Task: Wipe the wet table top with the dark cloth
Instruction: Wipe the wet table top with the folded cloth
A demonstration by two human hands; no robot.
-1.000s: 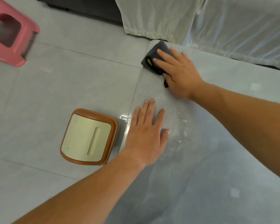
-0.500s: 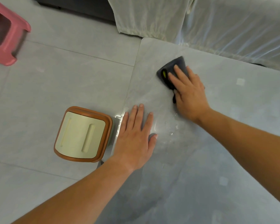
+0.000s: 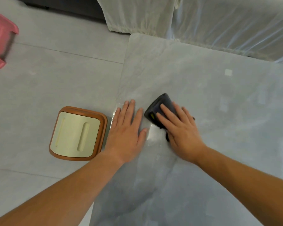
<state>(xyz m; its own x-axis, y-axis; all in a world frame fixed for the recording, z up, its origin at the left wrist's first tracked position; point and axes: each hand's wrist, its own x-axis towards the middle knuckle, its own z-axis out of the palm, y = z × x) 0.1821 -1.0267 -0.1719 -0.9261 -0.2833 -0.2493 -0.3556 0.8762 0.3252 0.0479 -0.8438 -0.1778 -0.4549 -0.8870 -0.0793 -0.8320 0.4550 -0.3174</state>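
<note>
The grey marbled table top [image 3: 203, 88] fills the right half of the view, its left edge running down past my left hand. My right hand [image 3: 180, 129] presses flat on the dark cloth [image 3: 155, 110], a folded grey cloth with a small yellow mark, near the table's left edge. Most of the cloth is hidden under my fingers and palm. My left hand [image 3: 127, 132] lies flat on the table just left of the cloth, fingers spread, holding nothing. A wet sheen [image 3: 152, 137] shows between the two hands.
A low stool with a cream seat and brown rim [image 3: 77, 134] stands on the grey tiled floor right beside the table's left edge. A pink plastic stool [image 3: 0, 46] sits at the far left. White fabric [image 3: 203, 22] hangs behind the table's far edge.
My right hand has dragged the dark cloth from the table's far left corner toward me, ending beside my left hand. The left hand stayed flat in place.
</note>
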